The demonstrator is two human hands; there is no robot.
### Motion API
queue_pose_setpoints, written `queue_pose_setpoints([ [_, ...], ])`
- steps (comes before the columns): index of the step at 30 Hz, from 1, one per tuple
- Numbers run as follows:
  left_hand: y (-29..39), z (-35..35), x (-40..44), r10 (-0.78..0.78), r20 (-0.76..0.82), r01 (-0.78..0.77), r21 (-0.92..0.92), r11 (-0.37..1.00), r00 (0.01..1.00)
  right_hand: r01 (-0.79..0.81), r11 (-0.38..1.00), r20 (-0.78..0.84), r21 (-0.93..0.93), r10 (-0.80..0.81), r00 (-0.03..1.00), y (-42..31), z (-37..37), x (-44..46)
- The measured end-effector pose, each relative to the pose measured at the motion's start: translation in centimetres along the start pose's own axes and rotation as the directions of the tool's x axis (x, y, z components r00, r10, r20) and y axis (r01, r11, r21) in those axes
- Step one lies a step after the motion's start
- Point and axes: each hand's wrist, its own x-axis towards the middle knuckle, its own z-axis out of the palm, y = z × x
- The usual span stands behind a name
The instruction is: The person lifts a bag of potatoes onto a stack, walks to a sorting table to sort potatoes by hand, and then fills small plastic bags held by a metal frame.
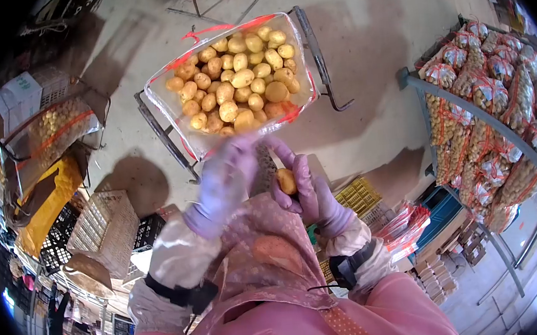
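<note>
Straight ahead stands an open bag (162, 86) on a metal frame, full of yellow potatoes (243, 78). My right hand (312, 192), in a purple glove, has its fingers curled round a single potato (286, 181) in front of my apron. Just left of it, my left hand (225, 181), gloved the same way, is near the bag's front edge. Motion smears its fingers, so what they do or hold cannot be made out. A pinkish patterned apron (236, 240) covers my front.
Filled net sacks (499, 102) are stacked in a metal-railed cart at right. On the left are another bag of potatoes (54, 132) and plastic crates (105, 229). A yellow crate (357, 198) sits near my right arm. Metal legs (323, 60) flank the middle bag.
</note>
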Motion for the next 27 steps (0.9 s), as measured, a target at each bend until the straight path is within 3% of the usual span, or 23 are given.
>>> queue_pose_setpoints([
  [1,1.2,2.8,-0.9,-0.243,0.123,0.272,-0.495,0.825,0.962,-0.006,1.000,0.008,-0.009,0.006,1.000,-0.2,0.2,-0.2],
  [2,1.7,3.9,-1.8,-0.234,0.113,0.259,-0.498,0.828,0.966,0.001,1.000,0.098,0.012,-0.002,0.995,-0.5,0.3,-0.1],
  [3,2.2,4.6,-2.6,-0.296,0.067,0.303,-0.225,0.926,0.953,0.009,0.999,0.185,0.034,-0.015,0.983,-0.6,0.3,-0.1],
  [4,2.3,4.9,-3.1,-0.343,0.004,0.343,0.063,0.937,0.939,-0.057,0.995,0.191,0.082,0.040,0.981,0.6,-0.2,-0.5],
  [5,2.2,4.7,-3.5,-0.338,-0.003,0.338,0.057,0.940,0.941,-0.063,0.995,0.196,0.074,0.048,0.979,1.8,-0.3,-0.7],
  [6,1.8,4.3,-4.0,-0.352,-0.024,0.352,0.125,0.927,0.936,-0.172,0.913,0.258,0.371,0.076,0.963,3.0,-0.1,-0.6],
  [7,1.4,4.0,-4.5,-0.365,-0.049,0.368,0.191,0.910,0.930,-0.280,0.732,0.323,0.622,0.087,0.943,4.1,0.1,-0.6],
  [8,0.7,3.8,-5.2,-0.363,-0.058,0.367,0.183,0.912,0.930,-0.290,0.733,0.327,0.616,0.097,0.940,4.9,0.3,-0.7],
  [10,-0.4,3.4,-6.1,-0.174,-0.068,0.186,0.447,0.875,0.982,-0.396,0.460,0.361,0.795,0.168,0.918,6.1,0.6,-0.8],
  [14,-0.7,2.7,-7.7,-0.303,-0.149,0.333,0.267,0.904,0.941,-0.446,0.451,0.403,0.773,0.195,0.894,6.8,0.5,-0.9],
  [16,0.5,2.6,-8.1,-0.415,-0.079,0.422,0.111,0.900,0.906,-0.462,0.655,0.380,0.598,0.276,0.883,6.7,0.3,-0.9],
  [17,0.9,2.4,-8.2,-0.410,-0.084,0.417,0.101,0.903,0.908,-0.469,0.657,0.381,0.590,0.286,0.879,6.5,0.3,-1.1],
  [18,1.1,2.0,-8.3,-0.394,-0.042,0.394,0.199,0.897,0.918,-0.435,0.832,0.244,0.343,0.368,0.897,5.3,1.0,-1.2],
  [19,1.4,1.7,-8.3,-0.380,-0.002,0.363,0.295,0.884,0.925,-0.404,0.913,0.093,0.048,0.399,0.912,4.6,1.4,-1.2],
  [20,1.8,1.4,-8.4,-0.373,-0.012,0.361,0.287,0.887,0.928,-0.413,0.910,0.097,0.036,0.408,0.908,4.4,1.5,-1.1],
  [22,2.3,1.0,-8.7,-0.543,-0.077,0.547,0.178,0.818,0.836,-0.495,0.858,0.319,0.142,0.433,0.843,4.2,1.7,-0.9],
  [23,2.1,0.9,-9.1,-0.540,-0.082,0.545,0.164,0.822,0.838,-0.505,0.853,0.318,0.130,0.447,0.836,4.5,1.8,-0.7],
  [25,1.6,0.6,-9.9,-0.481,-0.108,0.493,0.136,0.860,0.870,-0.565,0.767,0.430,0.305,0.418,0.800,4.8,2.4,0.0],
  [27,1.4,0.1,-10.6,-0.502,-0.112,0.506,0.014,0.862,0.858,-0.537,0.817,0.361,0.211,0.446,0.819,3.4,4.3,0.2],
])
